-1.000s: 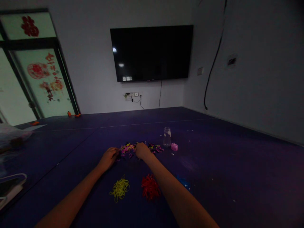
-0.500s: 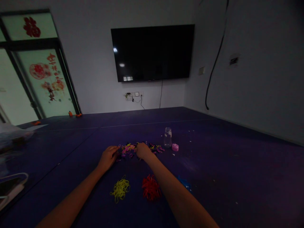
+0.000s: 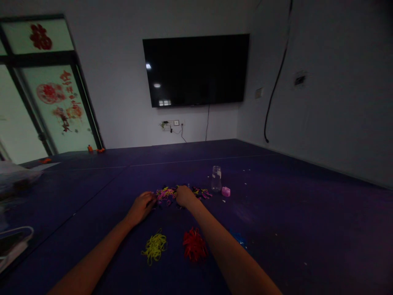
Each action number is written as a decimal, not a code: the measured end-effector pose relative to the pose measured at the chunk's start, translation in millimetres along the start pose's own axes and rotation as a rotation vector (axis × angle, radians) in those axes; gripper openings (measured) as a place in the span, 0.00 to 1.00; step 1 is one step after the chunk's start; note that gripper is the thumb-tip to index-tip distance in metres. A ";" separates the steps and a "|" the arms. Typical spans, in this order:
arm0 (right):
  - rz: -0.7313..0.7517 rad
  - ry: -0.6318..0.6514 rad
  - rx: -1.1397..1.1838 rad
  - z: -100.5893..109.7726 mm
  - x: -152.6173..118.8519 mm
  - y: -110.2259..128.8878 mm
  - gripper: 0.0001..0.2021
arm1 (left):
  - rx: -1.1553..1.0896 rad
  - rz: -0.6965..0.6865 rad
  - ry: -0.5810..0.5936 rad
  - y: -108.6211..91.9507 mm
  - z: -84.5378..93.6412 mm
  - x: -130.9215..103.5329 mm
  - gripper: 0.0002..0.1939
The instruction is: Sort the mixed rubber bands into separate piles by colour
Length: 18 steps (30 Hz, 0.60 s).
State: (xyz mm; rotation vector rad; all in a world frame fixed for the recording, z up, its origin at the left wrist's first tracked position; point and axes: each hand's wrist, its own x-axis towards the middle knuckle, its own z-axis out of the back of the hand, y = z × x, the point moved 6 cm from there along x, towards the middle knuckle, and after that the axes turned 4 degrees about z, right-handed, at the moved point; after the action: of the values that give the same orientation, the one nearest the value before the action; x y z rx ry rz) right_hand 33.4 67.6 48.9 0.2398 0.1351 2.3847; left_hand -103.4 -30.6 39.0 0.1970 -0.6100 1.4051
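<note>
A mixed pile of small rubber bands [image 3: 166, 193], mostly pink, yellow and dark, is spread on the purple surface between my hands. At its left edge rests my left hand [image 3: 143, 206], fingers loosely curved and apart from the thumb, with nothing visible held. My right hand [image 3: 185, 196] reaches down into the pile with fingers closed; their tips are hidden, so what they hold cannot be seen. Nearer to me lie a yellow-green heap of rubber bands [image 3: 154, 247], a red heap [image 3: 195, 246], and a blue heap [image 3: 240, 240] partly behind my right forearm.
A clear bottle [image 3: 216, 180] stands uncapped beyond the pile, a pink cap [image 3: 226, 191] beside it. At far left are clear plastic wrapping [image 3: 16, 176] and a dark device with a white cable [image 3: 15, 246]. White scraps dot the purple surface [image 3: 291, 221].
My left hand has shifted slightly right, its fingertips now nearer the pile. My right hand stays in the same place among the bands. The camera view has moved a little.
</note>
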 end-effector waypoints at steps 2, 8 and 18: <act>0.015 0.000 0.016 -1.3 0.6 -0.5 0.15 | 0.007 -0.017 0.011 1.4 -2.7 -0.3 0.18; 0.008 -0.006 0.076 -0.1 1.6 -6.0 0.15 | 0.002 -0.004 0.015 3.1 -2.1 1.2 0.19; 0.049 -0.023 0.184 4.2 6.8 -6.7 0.16 | -0.094 -0.040 0.118 -21.3 -19.1 4.7 0.21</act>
State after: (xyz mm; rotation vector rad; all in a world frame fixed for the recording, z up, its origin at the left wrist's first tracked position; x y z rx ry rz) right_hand 33.8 77.3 52.8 0.3599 0.3421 2.4188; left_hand -77.4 -21.2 30.3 0.0510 -0.5704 1.3362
